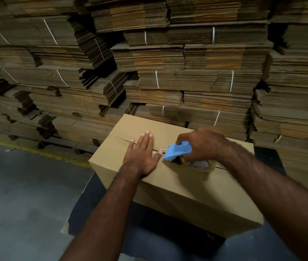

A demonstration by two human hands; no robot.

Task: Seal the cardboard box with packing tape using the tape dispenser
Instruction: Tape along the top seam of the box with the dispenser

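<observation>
A closed brown cardboard box point(177, 187) sits in front of me on a dark table point(85, 210), its top flaps meeting in a seam that runs left to right. My left hand point(141, 155) lies flat on the top with fingers spread, pressing the flaps just left of centre. My right hand point(202, 146) grips a blue tape dispenser point(176, 150) loaded with a roll of clear tape point(200, 164). The dispenser's front end rests on the seam next to my left thumb. A dark gap of the seam shows to the left and right of my hands.
Tall stacks of flattened cardboard bundles point(168, 72) tied with white straps fill the whole background right behind the box. Grey concrete floor point(17, 194) with a faded yellow line point(42, 153) lies to the left.
</observation>
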